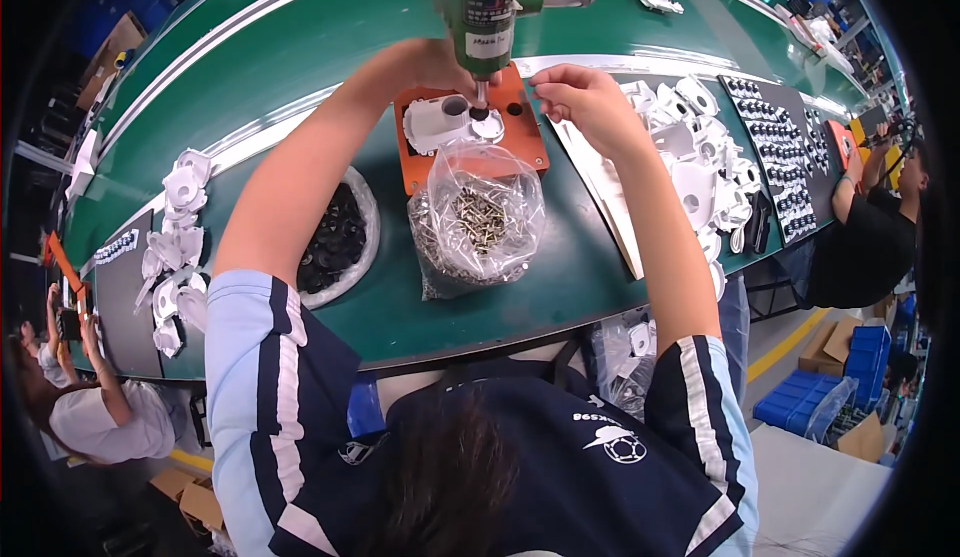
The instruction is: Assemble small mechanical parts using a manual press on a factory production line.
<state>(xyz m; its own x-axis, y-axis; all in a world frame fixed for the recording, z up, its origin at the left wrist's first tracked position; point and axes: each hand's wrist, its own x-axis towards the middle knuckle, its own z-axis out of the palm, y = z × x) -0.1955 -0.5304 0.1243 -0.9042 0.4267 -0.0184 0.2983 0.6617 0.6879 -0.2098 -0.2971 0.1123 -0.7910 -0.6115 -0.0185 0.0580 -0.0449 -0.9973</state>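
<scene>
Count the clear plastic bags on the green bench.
2: the bag of screws just below the orange jig, and the bag of black parts under the left forearm. Others may be hidden.

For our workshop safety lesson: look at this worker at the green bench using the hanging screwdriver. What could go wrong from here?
1. The left hand sits right beside the green hanging power screwdriver; its bit could catch a finger.
2. The white plastic part on the orange jig plate might shift, so the screw could go in crooked.
3. The open clear bag of metal screws stands close to the forearms; a nudge could spill it.
</scene>
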